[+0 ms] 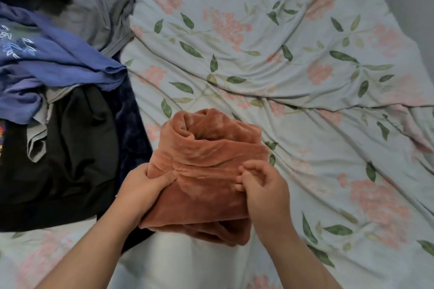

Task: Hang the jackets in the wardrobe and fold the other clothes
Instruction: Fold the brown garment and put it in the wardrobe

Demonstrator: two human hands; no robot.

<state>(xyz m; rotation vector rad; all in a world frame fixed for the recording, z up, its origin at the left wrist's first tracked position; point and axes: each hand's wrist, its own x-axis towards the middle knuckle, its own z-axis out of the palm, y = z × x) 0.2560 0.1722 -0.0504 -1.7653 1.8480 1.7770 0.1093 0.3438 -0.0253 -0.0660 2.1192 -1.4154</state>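
Note:
A rust-orange fleece garment (206,159) lies folded into a thick bundle on the bed, near me and just left of centre. My left hand (141,185) grips its left edge, thumb on top and fingers tucked under the fabric. My right hand (263,187) sits at the bundle's right edge with its fingers curled against the fleece; whether they pinch it is unclear. The lower layers of the bundle hang loose between my wrists.
A heap of unfolded clothes fills the left side: a grey garment (89,0) at the back, a blue printed shirt (58,61) in the middle, a black garment (70,152) nearest. The bed is covered by a wrinkled pale floral sheet (305,54).

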